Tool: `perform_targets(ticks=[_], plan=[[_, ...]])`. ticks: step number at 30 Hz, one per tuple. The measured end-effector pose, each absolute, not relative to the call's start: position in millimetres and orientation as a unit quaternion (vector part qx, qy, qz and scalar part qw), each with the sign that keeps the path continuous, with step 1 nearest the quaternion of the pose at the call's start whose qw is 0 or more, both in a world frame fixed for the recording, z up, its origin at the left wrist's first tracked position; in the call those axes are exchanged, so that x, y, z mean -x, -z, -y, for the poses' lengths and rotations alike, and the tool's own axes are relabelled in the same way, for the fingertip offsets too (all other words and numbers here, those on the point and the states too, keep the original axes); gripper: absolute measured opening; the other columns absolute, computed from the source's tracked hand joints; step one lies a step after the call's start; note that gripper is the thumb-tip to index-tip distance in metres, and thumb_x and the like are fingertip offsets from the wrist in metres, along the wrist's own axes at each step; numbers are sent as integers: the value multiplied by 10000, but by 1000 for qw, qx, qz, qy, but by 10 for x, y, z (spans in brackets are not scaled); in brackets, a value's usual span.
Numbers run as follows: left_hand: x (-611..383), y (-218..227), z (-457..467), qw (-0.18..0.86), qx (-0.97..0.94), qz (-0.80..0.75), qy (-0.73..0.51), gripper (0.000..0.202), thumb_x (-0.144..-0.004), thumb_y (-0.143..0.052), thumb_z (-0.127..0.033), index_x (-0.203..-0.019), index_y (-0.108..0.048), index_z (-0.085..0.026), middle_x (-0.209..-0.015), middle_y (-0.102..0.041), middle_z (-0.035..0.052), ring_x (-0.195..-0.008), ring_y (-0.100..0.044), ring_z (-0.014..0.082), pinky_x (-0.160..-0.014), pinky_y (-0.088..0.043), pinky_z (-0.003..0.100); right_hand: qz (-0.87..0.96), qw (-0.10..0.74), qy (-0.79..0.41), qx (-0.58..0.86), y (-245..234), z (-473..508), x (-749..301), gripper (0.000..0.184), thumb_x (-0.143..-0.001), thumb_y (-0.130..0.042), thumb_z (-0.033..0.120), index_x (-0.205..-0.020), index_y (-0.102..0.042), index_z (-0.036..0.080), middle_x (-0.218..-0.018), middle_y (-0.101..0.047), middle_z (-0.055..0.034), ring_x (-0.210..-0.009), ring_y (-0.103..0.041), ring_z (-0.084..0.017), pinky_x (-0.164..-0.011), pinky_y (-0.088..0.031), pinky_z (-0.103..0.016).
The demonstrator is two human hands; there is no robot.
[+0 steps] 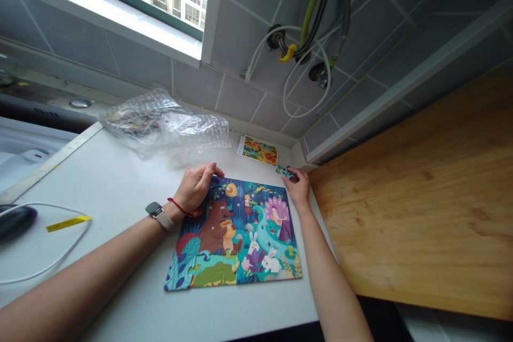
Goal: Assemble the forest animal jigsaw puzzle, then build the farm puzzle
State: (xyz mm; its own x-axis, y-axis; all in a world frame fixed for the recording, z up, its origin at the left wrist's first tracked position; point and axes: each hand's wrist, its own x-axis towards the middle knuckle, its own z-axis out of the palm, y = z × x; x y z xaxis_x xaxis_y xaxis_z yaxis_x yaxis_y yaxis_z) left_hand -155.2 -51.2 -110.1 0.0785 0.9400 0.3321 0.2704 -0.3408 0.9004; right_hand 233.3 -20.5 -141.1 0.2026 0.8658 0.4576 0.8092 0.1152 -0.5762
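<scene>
A nearly square jigsaw puzzle (234, 238) of forest animals, with a bear, rabbits and a peacock, lies assembled on the white countertop (100, 278). My left hand (195, 187) rests curled on the puzzle's upper left edge, and its fingers hide whatever lies beneath them. At the puzzle's upper right corner, my right hand (298, 187) pinches a teal puzzle piece (285, 172) just above the surface. A small picture card (258, 149) stands behind the puzzle. A clear plastic bag (160, 123) holding loose pieces lies to the back left.
A wooden board (412, 187) lies along the counter's right side. To the left are a dark computer mouse (16, 222), a white cable (56, 256) and a yellow strip (68, 223). Hoses and pipes (312, 26) emerge from the tiled wall behind.
</scene>
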Motion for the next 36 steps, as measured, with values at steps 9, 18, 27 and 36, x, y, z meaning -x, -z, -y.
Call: perform_targets(ticks=[9, 18, 27, 36], plan=[[1561, 1092, 517, 333, -650, -471, -495, 716, -1064, -291, -643, -805, -793, -203, -832, -805, 68, -767, -739, 223, -785, -567, 347, 640, 385, -77, 661, 1452, 147, -2295, 566, -799, -742, 493, -1259, -737, 164, -1202, -776, -174, -1088, -723, -326, -1030, -549, -519], [1565, 1097, 520, 334, -649, -474, -492, 735, -1059, -286, -669, -803, -792, -201, -816, -803, 67, -737, -734, 219, -759, -570, 341, 629, 394, -98, 662, 1464, 166, -2300, 723, -795, -721, 512, -1408, -640, 138, -1245, -760, -189, -1102, -723, -318, -1016, -556, -497], [1559, 1106, 532, 349, -643, -471, -493, 785, -1069, -224, -682, -824, -788, -193, -829, -805, 76, -788, -753, 226, -792, -574, 350, 608, 418, -117, 664, 1465, 163, -2337, 781, -746, -778, 560, -1389, -652, 135, -1180, -771, -183, -1020, -734, -319, -974, -569, -497], [1557, 1097, 541, 356, -639, -464, -499, 793, -1078, -221, -679, -822, -785, -185, -846, -803, 75, -797, -748, 211, -793, -557, 334, 571, 459, -167, 660, 1443, 128, -2338, 770, -645, -872, 545, -1288, -716, 152, -1099, -781, -131, -934, -723, -266, -926, -583, -452]])
